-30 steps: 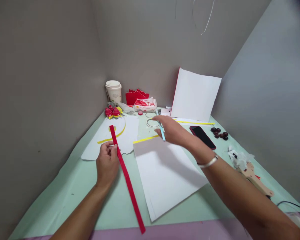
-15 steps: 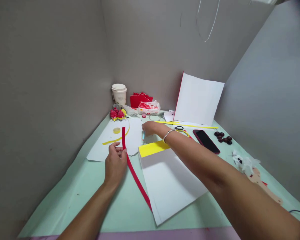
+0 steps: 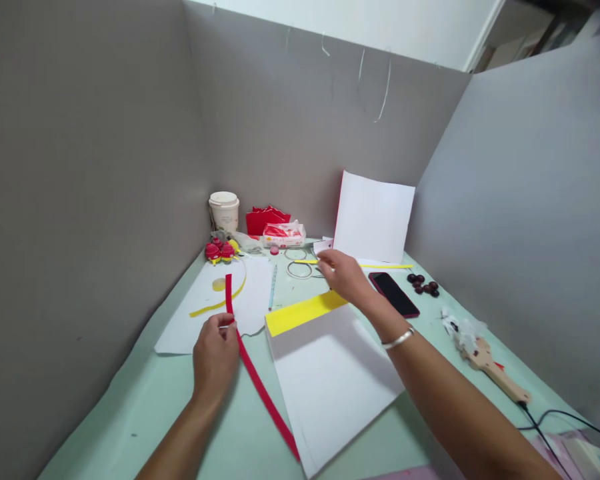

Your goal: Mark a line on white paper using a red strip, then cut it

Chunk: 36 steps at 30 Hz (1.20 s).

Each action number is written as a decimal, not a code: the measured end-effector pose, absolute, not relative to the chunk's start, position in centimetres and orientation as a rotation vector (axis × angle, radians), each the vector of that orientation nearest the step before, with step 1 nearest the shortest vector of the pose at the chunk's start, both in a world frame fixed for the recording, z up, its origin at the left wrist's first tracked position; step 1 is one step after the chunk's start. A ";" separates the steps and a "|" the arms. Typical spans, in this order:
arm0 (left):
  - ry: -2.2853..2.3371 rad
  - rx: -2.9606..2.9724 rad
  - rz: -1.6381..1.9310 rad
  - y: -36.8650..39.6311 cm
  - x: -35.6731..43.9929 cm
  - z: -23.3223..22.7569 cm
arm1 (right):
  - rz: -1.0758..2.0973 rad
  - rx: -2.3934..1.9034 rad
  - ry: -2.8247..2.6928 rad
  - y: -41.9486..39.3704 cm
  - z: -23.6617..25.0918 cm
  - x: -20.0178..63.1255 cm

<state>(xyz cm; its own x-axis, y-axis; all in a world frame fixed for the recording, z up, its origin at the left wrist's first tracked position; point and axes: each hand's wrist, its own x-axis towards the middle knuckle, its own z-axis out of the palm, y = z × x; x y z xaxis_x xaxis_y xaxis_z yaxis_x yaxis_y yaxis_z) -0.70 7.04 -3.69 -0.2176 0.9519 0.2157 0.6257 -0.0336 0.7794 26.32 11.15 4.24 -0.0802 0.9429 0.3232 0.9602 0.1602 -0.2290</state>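
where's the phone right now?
Head view, right of centre: the phone lies flat on the green table, just right of the right hand, left of the dark beads.

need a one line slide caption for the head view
Left hand pinches a red paper strip on the green table while the right hand reaches over white sheets.

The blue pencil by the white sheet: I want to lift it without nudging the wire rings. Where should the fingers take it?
Pinch the blue pencil mid-shaft from above, fingers on its two long sides. It lies flat on the table, pointing away, with bare surface between it and the wire rings to its right.
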 end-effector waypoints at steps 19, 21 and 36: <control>1.551 2.002 1.234 5.8 1.4 -4.8 | 0.238 -2.171 -2.108 15.3 -1.3 33.8; 1.512 1.999 1.220 5.9 1.4 -4.9 | 0.274 -2.154 -2.156 15.6 -1.4 33.5; 1.662 1.682 1.284 6.8 0.2 -4.2 | 0.078 -2.273 -2.091 14.0 -2.3 33.5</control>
